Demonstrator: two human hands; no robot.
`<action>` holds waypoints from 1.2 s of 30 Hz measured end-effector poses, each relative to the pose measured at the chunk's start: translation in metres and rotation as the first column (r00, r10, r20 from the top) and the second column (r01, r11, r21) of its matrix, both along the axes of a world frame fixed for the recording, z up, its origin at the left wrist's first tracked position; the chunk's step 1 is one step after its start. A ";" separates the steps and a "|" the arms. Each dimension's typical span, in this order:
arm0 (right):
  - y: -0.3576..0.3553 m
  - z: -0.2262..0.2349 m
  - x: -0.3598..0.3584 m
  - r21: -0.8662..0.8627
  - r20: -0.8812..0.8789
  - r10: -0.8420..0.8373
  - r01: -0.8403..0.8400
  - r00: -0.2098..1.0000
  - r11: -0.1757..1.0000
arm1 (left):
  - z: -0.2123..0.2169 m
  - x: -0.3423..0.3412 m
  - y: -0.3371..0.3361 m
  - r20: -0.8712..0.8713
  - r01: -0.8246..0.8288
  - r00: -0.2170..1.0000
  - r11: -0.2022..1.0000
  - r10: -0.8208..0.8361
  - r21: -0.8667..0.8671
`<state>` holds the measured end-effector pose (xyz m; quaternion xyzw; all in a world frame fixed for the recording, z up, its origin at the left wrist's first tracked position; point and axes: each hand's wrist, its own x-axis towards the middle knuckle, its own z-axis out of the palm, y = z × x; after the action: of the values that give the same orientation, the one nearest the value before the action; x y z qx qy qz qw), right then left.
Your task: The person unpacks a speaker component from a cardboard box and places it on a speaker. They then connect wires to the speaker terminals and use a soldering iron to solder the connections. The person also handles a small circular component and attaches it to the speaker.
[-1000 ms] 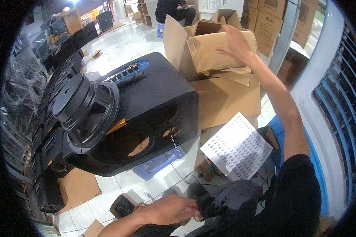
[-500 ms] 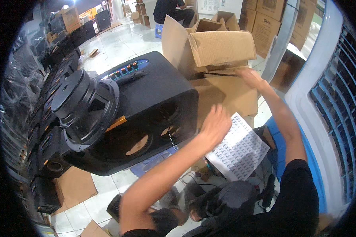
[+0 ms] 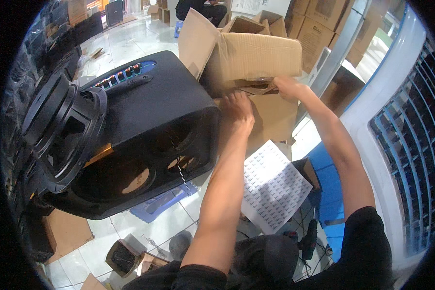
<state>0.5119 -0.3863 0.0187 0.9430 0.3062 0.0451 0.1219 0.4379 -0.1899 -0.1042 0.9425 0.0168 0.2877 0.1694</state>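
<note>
- Cardboard box (image 3: 275, 116): stands on the tiled floor (image 3: 135, 224), upper middle, just beyond the speaker cabinet; its raised flap (image 3: 261, 55) hides most of the interior.
- Left hand (image 3: 239, 108): at the near side of the box, below the raised flap; its fingers are blurred and partly lost against the cardboard, so whether the grip is clenched or released cannot be told.
- Right hand (image 3: 287, 88): at the right end of the gap under the same flap, fingers bent at a cardboard edge; whether the grip clasps that edge cannot be made out.
- Speaker cabinet (image 3: 164, 101): black, with dark openings whose depths are obscure; a loose speaker driver (image 3: 65, 125) leans at its left.
- Printed sheet (image 3: 275, 188): right of the left forearm, its small marks unreadable.
- Seated person (image 3: 200, 9): cut off by the upper edge.
</note>
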 end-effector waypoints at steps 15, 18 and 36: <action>-0.002 -0.028 0.036 0.297 -0.718 -0.171 0.518 0.675 0.802 | -0.002 -0.017 -0.018 0.026 0.003 1.000 0.994 -0.001 -0.112; 0.002 -0.049 0.049 0.150 -0.379 -0.286 0.364 0.880 0.919 | 0.004 -0.022 -0.019 -0.035 0.043 0.998 0.992 -0.048 -0.119; -0.060 -0.096 -0.378 0.784 0.029 -0.274 0.149 0.961 0.603 | -0.001 -0.020 -0.003 -0.381 0.455 0.872 0.796 -0.308 0.398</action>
<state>0.1343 -0.4460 -0.0769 0.9268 0.1332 0.2262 -0.2687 0.4184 -0.1925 -0.1053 0.9701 -0.2216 0.0972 -0.0168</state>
